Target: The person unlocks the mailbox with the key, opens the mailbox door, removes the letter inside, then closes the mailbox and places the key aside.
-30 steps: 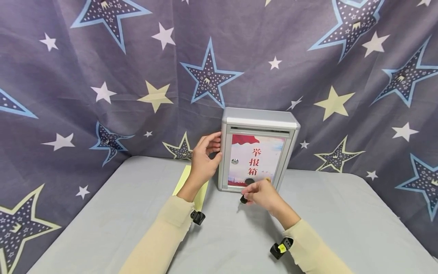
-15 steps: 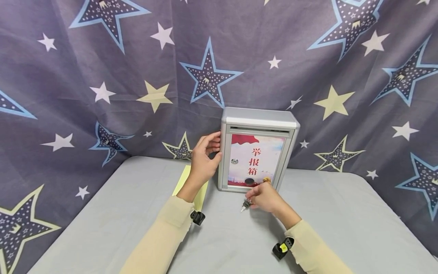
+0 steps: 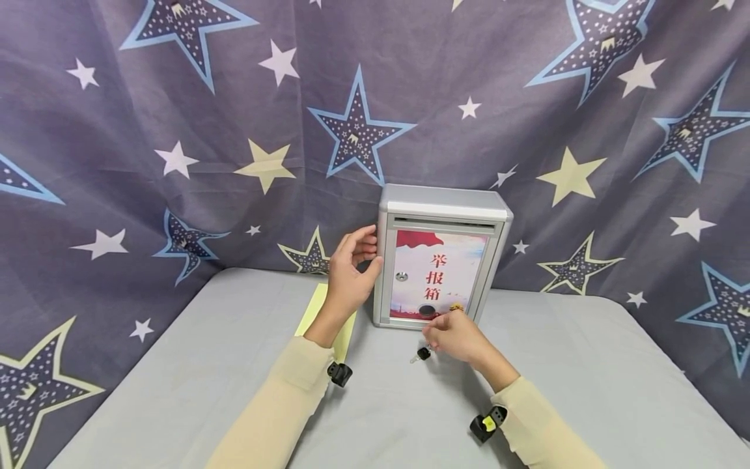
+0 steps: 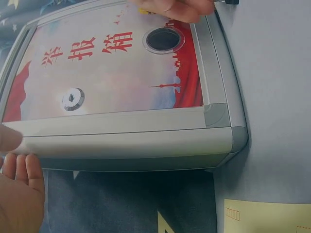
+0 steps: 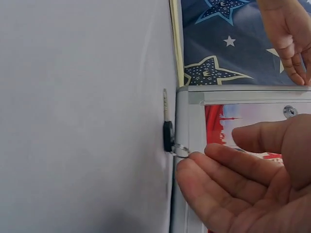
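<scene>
A silver metal box (image 3: 439, 254) with a slot, a round lock and red Chinese characters on its front stands upright. Along its left side is my left hand (image 3: 350, 270), fingertips at the side wall and thumb by the front edge. Just in front of the box's base, a black-headed key (image 3: 423, 354) lies on the cloth. My right hand (image 3: 456, 335) is beside it, thumb apart from the fingers. In the right wrist view the key's ring (image 5: 180, 150) is right at the fingertips; whether they touch, I cannot tell.
A pale yellow paper (image 3: 346, 335), like an envelope, lies under my left forearm. Grey cloth (image 3: 222, 365) covers the table, and a star-patterned curtain (image 3: 234, 117) hangs close behind the box.
The key hung from my right hand's fingers; it now lies on the cloth, let go. My right hand has shifted slightly right. The left thumb has moved a little rightward at the box's edge.
</scene>
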`<state>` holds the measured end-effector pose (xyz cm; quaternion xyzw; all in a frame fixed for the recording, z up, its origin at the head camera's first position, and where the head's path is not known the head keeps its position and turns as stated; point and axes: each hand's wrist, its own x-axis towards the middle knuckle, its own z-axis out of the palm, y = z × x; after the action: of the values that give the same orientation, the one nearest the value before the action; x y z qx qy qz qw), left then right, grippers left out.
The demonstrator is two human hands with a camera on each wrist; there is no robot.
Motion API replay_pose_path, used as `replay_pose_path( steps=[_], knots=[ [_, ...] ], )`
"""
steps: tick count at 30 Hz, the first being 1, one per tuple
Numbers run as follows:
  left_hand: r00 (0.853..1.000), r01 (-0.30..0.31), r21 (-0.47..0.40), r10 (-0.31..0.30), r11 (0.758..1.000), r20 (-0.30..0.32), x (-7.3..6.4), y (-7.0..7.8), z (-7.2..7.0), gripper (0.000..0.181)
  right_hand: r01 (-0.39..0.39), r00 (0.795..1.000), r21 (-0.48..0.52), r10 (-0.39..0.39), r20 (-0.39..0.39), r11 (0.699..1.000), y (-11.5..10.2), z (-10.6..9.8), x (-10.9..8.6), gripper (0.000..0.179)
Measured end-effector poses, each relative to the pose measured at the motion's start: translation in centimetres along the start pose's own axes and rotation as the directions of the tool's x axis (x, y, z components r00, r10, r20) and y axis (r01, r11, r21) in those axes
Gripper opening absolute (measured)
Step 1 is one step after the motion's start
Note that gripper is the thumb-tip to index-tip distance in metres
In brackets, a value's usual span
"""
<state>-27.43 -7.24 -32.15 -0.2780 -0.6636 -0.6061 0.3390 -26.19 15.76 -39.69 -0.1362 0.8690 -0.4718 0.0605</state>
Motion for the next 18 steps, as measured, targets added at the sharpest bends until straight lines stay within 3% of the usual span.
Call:
replay_pose_path(
  steps=[5,10,13,18],
  knots=[
    [0.999,0.022,0.008,-0.022,1.0,-0.026,0.1,0.3,-0.1,0.046,0.093,0.996,-0.108,-0.094,-0.005,0.99,-0.4,-0.5,0.0,0.021],
    [0.998,0.025,0.039,-0.023,0.999,-0.051,0.3,0.0,0.0,0.04,0.213,0.974,-0.194,-0.224,-0.031,0.957,-0.6,-0.9,-0.5,0.024],
    [0.997,0.042,0.081,-0.037,0.996,-0.066,0.3,-1.2,0.1,0.037,0.296,0.948,-0.242,-0.316,-0.049,0.924,-0.8,-1.2,-0.9,0.023],
    [0.998,0.048,0.128,-0.044,0.991,-0.04,-0.3,-1.9,-0.3,0.029,0.451,0.868,-0.344,-0.495,-0.048,0.824,-0.4,-1.5,-1.6,0.02]
  ],
)
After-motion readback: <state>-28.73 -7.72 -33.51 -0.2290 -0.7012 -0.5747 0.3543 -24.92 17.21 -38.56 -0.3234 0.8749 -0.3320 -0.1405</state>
